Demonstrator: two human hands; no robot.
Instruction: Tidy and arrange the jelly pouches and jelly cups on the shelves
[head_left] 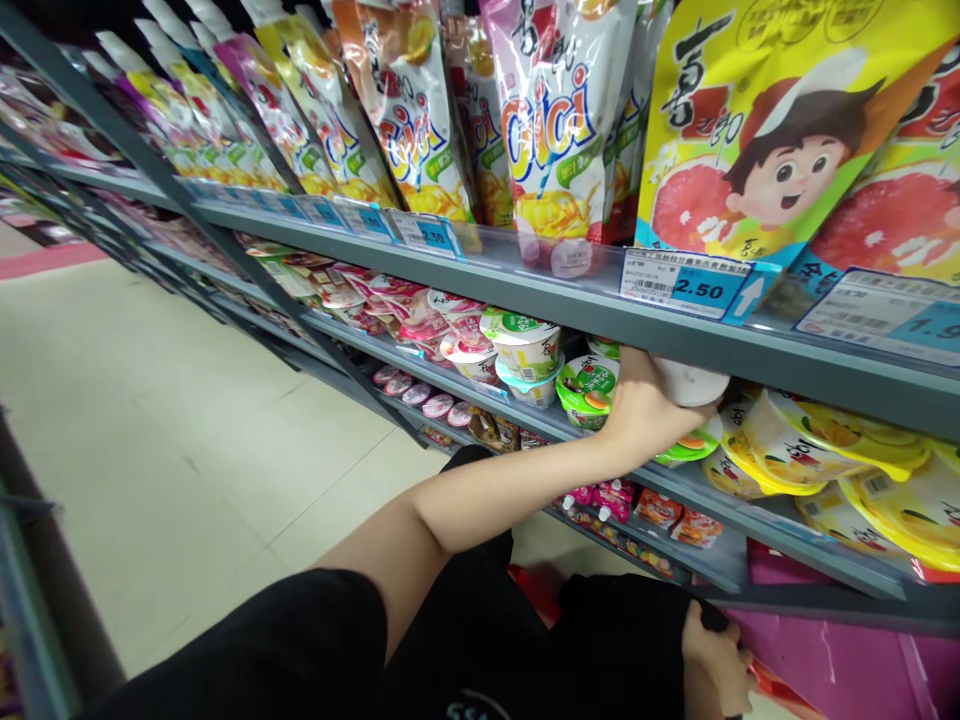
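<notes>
My left hand [649, 410] reaches into the middle shelf, its fingers partly hidden behind the cup. It is closed on a dessert cup [691, 383] whose plain white bottom faces me, so the cup is tipped over. Around it stand green-lidded cups [589, 388], one [690, 440] just beneath the held cup. To the right are stacked yellow-rimmed cups [795, 440]. Low at the right, my right hand [716, 655] rests by my dark-clothed knee with its fingers loosely bent and apart. I see nothing in it.
The upper shelf edge [525, 270] runs close above my left hand, with price tags [694, 285]. Spouted drink pouches [551, 130] stand on that shelf. Pink-lidded cups [457, 310] fill the middle shelf leftward. A pale tiled floor [225, 430] lies at the left, and a magenta panel [847, 660] lower right.
</notes>
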